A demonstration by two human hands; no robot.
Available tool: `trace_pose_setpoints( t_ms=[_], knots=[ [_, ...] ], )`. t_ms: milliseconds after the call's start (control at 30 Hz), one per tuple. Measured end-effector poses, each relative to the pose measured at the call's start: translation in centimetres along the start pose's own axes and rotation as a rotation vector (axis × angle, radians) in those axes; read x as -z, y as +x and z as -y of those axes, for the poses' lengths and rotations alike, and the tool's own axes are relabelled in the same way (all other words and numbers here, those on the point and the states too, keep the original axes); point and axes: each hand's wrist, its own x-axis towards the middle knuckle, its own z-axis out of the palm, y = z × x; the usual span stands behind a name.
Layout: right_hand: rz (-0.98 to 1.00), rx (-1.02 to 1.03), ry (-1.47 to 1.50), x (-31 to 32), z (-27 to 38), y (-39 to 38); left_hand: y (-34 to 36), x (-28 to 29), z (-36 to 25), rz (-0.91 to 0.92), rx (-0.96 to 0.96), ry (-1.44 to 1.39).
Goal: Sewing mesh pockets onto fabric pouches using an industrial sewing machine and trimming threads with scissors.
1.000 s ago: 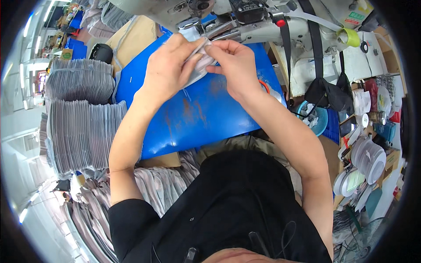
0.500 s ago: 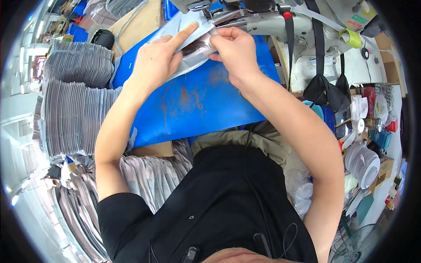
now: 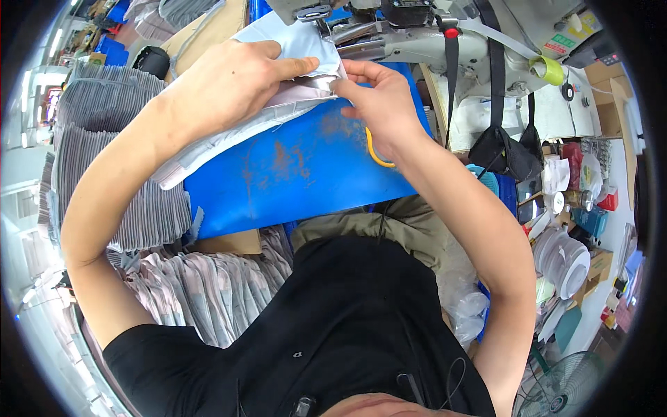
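A light blue-grey fabric piece (image 3: 288, 38) lies folded under the sewing machine's needle area (image 3: 323, 28), its pale lower layers trailing toward the left. My left hand (image 3: 240, 80) grips it from the left, one digit stretched along the top layer and the others partly hidden. At the fabric's right edge, my right hand (image 3: 379, 101) pinches a corner between thumb and forefinger. A curved yellow handle (image 3: 372, 149) shows below my right palm; the rest of that tool is hidden by the hand. Both hands are just in front of the machine, over a blue work surface (image 3: 299, 174).
The sewing machine arm (image 3: 431, 52) runs along the upper right, with a black pouch (image 3: 504, 153) hanging from straps. Tall stacks of grey fabric pieces (image 3: 97, 167) stand at left, and more pieces (image 3: 208, 285) hang below. A fan (image 3: 566, 386) is at lower right.
My left hand has shifted left and turned more sideways over the fabric. The fabric's lower part now stretches out to the left. The yellow handle has come into view under my right hand.
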Motion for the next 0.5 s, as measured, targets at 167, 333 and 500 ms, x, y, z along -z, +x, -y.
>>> trace_pose_setpoints(
  t_ms=[167,333,500],
  knots=[
    [0.044,-0.051,0.048,-0.4,1.0,-0.5,0.2,0.7,-0.2,0.036,0.008,0.038],
    [0.012,-0.041,0.074,-0.4,1.2,-0.4,0.2,0.0,-0.6,0.004,0.072,0.063],
    [-0.043,-0.057,0.056,-1.0,1.4,0.0,0.2,-0.1,-1.1,-0.011,0.097,0.073]
  ],
)
